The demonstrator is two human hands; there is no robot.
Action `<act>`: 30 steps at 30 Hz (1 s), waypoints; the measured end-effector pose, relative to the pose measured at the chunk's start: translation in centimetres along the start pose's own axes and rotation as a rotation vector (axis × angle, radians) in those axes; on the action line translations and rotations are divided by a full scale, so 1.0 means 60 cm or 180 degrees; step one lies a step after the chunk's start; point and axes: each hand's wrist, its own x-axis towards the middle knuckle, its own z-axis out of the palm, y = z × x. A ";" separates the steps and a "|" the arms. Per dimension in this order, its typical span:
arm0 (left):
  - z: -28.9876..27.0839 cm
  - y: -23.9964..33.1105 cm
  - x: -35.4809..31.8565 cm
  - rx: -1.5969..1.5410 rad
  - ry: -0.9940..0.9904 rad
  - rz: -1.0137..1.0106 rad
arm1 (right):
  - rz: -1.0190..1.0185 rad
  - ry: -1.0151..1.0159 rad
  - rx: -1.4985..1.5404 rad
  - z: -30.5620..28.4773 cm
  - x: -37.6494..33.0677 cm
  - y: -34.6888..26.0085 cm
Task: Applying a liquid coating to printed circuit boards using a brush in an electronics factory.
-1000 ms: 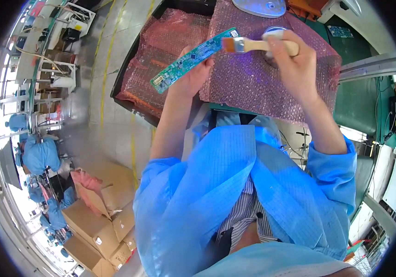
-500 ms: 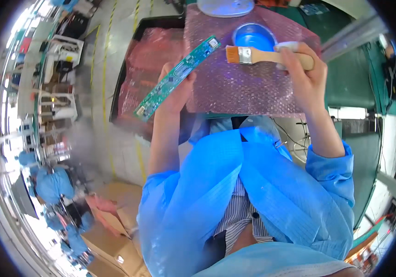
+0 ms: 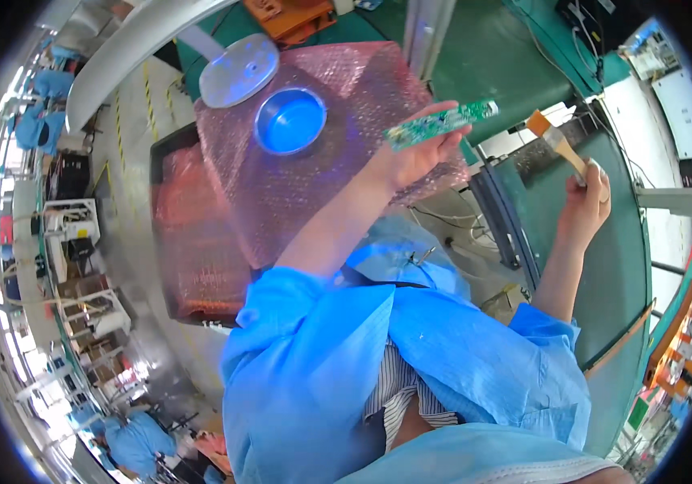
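A long, narrow green circuit board rests in the grip of my left hand, past the right edge of the bubble wrap. Farther right, my right hand is closed round the wooden handle of a flat brush. Its orange-brown bristles point up and left, apart from the board. A round metal bowl with liquid glowing blue stands on the pink bubble wrap, left of both hands. Beside the bowl is a pale round disc-shaped base.
A dark tray lined with pink bubble wrap lies to the left. Green work surfaces extend at the back and right, with a dark rail between. A curved white lamp arm arches at upper left. Other people in blue work at far left.
My view has turned to the right. Both hands have moved right, away from the bowl, with the circuit board and brush still held. The brush bristles now point more upward.
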 end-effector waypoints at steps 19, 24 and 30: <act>-0.078 -0.082 0.157 0.2045 0.1706 -0.0814 | 0.0316 0.0318 -0.0002 -0.092 -0.005 0.014; -0.001 -0.041 -0.009 0.1371 0.1500 -0.0956 | 0.0403 0.0014 0.0107 -0.046 -0.008 0.014; 0.057 0.101 -0.247 0.2445 0.1454 -0.0999 | 0.0585 -0.0331 0.0166 0.024 -0.035 0.037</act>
